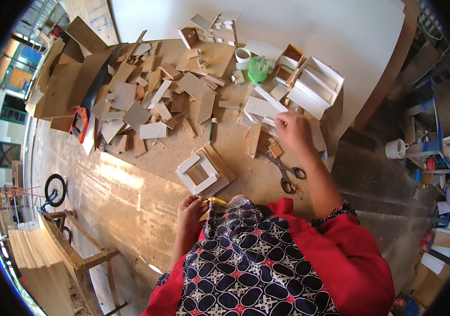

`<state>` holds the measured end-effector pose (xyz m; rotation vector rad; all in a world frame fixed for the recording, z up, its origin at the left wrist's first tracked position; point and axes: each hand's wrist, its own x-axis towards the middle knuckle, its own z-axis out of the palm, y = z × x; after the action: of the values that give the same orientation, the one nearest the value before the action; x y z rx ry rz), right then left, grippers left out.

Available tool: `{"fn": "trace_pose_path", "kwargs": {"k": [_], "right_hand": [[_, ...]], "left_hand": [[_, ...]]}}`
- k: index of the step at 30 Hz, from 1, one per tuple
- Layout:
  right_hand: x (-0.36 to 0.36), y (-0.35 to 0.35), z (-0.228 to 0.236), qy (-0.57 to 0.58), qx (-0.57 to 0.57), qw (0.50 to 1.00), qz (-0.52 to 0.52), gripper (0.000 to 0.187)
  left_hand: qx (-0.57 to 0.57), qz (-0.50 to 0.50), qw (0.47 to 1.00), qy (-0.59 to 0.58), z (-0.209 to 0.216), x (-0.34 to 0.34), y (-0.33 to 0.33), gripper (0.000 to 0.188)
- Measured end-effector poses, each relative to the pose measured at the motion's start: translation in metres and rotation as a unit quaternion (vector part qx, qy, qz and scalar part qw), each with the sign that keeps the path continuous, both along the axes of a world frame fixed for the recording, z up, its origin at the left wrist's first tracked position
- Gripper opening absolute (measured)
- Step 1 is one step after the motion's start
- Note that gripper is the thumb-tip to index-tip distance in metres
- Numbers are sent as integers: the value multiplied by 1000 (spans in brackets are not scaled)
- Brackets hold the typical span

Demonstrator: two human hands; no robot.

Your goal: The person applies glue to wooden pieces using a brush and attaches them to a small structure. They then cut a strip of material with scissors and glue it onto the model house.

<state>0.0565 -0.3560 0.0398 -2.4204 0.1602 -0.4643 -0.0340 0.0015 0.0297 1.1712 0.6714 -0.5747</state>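
Observation:
My right hand (292,128) is raised over white strips (269,98) at the right of the worktable, its fingers curled together. Whatever it may pinch is too small to make out. At the near edge of the table, my left hand (189,209) has its fingers bent and pressed together by the lower corner of a small white frame-shaped box (198,173). Its grip is unclear. That box, with a square opening, rests tilted against a brown wooden block (220,162). A yellow object (217,200) lies beside the left hand, partly covered by my patterned clothing. Black-handled scissors (284,174) lie below the right hand.
Wood offcuts (153,97) are heaped across the left and middle. An orange-handled saw (80,125) stands at the left edge. Farther back are a green cup (257,69), a white roll (243,56), a white compartment box (317,84) and a small house-like model (211,30).

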Motion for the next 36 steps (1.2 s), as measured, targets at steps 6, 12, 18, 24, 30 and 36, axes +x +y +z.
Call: {"fn": "trace_pose_path", "kwargs": {"k": [6,12,18,24,30,36], "right_hand": [[-3,-33,-2,144,-129,980,-53,26],[-3,-34,-16,158,-25,985,-66,28],[-25,29,9,235,355,902,76,21],[-40,109,-20,312,353,860,195,19],[-29,128,-21,308,242,899,195,19],[-22,129,-22,287,124,921,231,16]], "left_hand": [[2,37,997,-64,-17,2,10,12],[13,50,993,-103,-31,8,25,17],[5,61,994,-96,-24,5,21,20],[-2,64,993,-96,-21,4,19,21],[4,61,993,-97,-23,4,19,19],[3,55,993,-104,-25,4,19,20]]}}
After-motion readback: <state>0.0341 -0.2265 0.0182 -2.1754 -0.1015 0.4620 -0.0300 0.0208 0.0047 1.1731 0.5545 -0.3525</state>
